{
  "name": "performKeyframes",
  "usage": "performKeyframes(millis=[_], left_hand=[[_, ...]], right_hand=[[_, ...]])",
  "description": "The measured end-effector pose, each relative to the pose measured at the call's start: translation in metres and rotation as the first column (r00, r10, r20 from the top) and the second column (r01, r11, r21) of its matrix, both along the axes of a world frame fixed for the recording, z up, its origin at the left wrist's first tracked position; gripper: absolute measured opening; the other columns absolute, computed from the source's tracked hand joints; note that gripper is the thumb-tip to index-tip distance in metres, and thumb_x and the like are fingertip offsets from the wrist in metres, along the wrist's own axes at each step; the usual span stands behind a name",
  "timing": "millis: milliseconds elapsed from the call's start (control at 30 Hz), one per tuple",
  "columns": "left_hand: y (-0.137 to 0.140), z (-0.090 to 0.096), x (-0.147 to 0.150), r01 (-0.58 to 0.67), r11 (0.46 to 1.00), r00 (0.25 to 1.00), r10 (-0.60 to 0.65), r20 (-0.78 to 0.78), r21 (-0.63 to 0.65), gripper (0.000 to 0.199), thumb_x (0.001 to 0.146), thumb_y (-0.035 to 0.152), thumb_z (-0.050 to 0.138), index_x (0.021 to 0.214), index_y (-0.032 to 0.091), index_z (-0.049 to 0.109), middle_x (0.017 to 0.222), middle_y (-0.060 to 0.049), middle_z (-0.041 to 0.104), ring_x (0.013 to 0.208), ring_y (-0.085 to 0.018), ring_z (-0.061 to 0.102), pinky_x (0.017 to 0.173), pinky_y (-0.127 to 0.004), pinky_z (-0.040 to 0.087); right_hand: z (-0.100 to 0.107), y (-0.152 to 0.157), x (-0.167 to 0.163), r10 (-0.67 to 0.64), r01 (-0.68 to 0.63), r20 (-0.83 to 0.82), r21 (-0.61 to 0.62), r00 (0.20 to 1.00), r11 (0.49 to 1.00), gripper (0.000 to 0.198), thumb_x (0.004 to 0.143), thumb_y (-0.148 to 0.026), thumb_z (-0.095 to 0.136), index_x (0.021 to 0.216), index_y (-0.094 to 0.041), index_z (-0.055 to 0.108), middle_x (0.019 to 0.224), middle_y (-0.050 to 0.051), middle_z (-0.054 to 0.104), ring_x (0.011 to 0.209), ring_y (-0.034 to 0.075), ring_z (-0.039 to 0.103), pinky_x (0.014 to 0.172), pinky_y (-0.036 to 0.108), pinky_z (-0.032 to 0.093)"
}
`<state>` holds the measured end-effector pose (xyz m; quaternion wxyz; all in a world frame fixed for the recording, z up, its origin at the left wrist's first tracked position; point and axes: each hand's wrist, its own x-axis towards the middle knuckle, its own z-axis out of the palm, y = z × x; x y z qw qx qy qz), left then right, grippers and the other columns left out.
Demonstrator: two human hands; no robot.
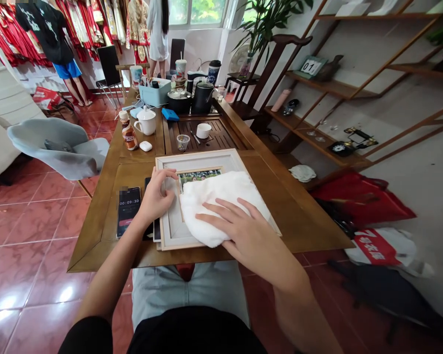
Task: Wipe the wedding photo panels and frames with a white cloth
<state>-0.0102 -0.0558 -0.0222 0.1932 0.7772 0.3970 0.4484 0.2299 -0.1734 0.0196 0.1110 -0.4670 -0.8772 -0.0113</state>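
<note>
A picture frame (224,158) with a pale border lies flat on the wooden table in front of me. Inside it is a photo (197,175), mostly covered by a folded white cloth (221,189). My right hand (239,223) lies on the cloth, palm down, with its fingers spread. At the frame's left side rests my left hand (158,194), its fingers bent over the border and the thumb apart from them. Dark flat items peek out beneath the frame's left edge. Left of them lies a phone (128,211) showing a timer.
Beyond the frame, a tea tray (221,129) holds a white cup (204,130) and a small plastic cup (183,142). A bottle (128,130), a lidded mug (146,121) and a kettle (203,98) stand nearby. A grey chair (64,147) is left; shelves (317,128) are right. Two people stand behind.
</note>
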Motion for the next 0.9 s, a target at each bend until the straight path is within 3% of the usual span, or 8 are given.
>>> performKeyframes(millis=[300,467,633,900], left_hand=[[-0.001,0.003,-0.001,0.017,1.0,1.0,-0.017,-0.014,0.0,0.045,0.068,-0.003,0.048,0.104,0.024,0.057,0.127,-0.006,0.066,0.129,-0.025,0.059,0.128,-0.061,0.015],[-0.001,0.002,-0.001,-0.008,1.0,1.0,0.008,-0.023,-0.001,0.045,0.068,-0.004,0.048,0.103,0.024,0.056,0.13,-0.009,0.062,0.133,-0.026,0.055,0.124,-0.061,0.026],[-0.001,0.001,-0.001,0.001,1.0,1.0,-0.001,-0.03,0.018,0.046,0.069,-0.004,0.048,0.103,0.024,0.056,0.131,-0.008,0.062,0.135,-0.024,0.054,0.127,-0.061,0.018],[0.0,0.0,-0.002,0.031,0.999,0.999,-0.031,-0.014,0.004,0.045,0.068,-0.003,0.047,0.103,0.025,0.056,0.127,-0.007,0.065,0.13,-0.024,0.058,0.129,-0.062,0.012]], right_hand=[[-0.015,0.053,-0.016,-0.103,0.103,-0.018,0.031,0.995,0.994,0.066,0.088,-0.007,0.052,0.149,-0.031,0.051,0.158,0.002,0.05,0.146,0.029,0.044,0.119,0.059,0.03],[-0.006,0.032,-0.006,-0.023,0.023,-0.017,0.019,1.0,1.0,0.062,0.087,-0.005,0.049,0.143,-0.03,0.057,0.155,0.001,0.054,0.143,0.026,0.047,0.119,0.056,0.031],[0.001,0.004,0.004,0.048,-0.048,-0.018,-0.006,0.999,0.999,0.066,0.083,-0.002,0.045,0.14,-0.033,0.058,0.149,0.0,0.059,0.14,0.023,0.05,0.118,0.053,0.033],[-0.016,0.038,-0.006,-0.049,0.049,0.005,0.075,0.999,0.996,0.066,0.086,-0.006,0.053,0.146,-0.031,0.053,0.154,0.002,0.054,0.14,0.027,0.05,0.116,0.055,0.033]])
